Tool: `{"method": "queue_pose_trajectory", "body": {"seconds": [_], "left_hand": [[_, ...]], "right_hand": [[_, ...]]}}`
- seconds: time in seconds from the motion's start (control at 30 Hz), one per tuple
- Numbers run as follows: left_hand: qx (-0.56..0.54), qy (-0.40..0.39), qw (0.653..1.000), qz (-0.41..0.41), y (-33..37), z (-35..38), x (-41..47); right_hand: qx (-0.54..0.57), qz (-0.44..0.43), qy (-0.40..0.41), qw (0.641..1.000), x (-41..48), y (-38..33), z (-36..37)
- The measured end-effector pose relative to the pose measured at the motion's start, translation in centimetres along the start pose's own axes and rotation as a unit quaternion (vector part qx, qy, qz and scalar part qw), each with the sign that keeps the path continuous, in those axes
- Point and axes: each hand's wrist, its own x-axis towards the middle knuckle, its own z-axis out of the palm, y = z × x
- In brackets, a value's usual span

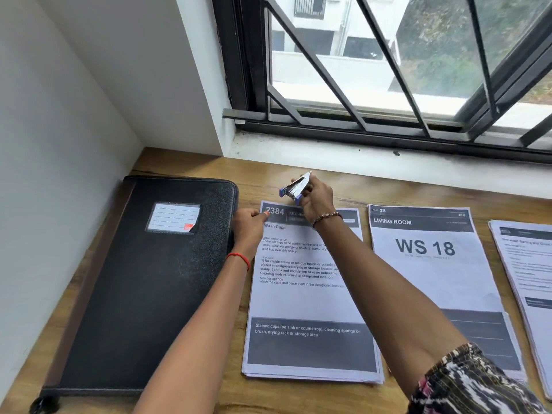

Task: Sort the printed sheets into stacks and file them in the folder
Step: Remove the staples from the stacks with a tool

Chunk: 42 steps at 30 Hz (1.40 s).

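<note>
We see the right hand's curled fingers gripping a small silver stapler with blue ends, raised just above the top edge of a white printed stack headed "Wash Cups". The left hand pinches that stack's top left corner with curled fingers and thumb. Left of those fingers lies a closed black leather-look folder; to their right, a "WS 18" stack on the wooden desk.

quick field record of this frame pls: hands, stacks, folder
left hand: pinches top-left corner of Wash Cups stack
right hand: holds stapler above that stack's top edge
other stacks: WS 18 stack beside it; third stack at right edge
folder: black, closed, left of stacks
surface: wooden desk
</note>
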Motion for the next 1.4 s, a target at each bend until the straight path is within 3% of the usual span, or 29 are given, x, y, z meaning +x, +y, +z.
{"method": "queue_pose_trajectory", "body": {"seconds": [0.37,0.73,0.9,1.13,1.3,1.4], "left_hand": [[0.132,0.062,0.978,0.147,2.0,1.5,-4.4],[0.167,-0.076,0.96,0.211,1.2,4.5,-11.5],[0.169,-0.131,0.946,0.245,1.6,8.3,-14.9],[0.143,-0.235,0.911,0.307,4.8,17.0,-21.6],[0.036,-0.386,0.901,0.192,6.9,25.4,-28.3],[0.029,-0.425,0.885,0.187,7.5,31.4,-32.6]], "right_hand": [[-0.036,0.025,0.031,0.999,-3.2,-2.5,-3.8],[-0.174,0.044,0.008,0.984,-10.7,-5.9,-10.8],[-0.259,-0.02,0.009,0.966,-13.6,-7.7,-16.2],[-0.438,-0.129,0.054,0.888,-17.4,-13.5,-26.0],[-0.554,-0.204,0.095,0.802,-20.0,-18.5,-35.8],[-0.59,-0.22,0.134,0.765,-21.7,-21.6,-42.3]]}}
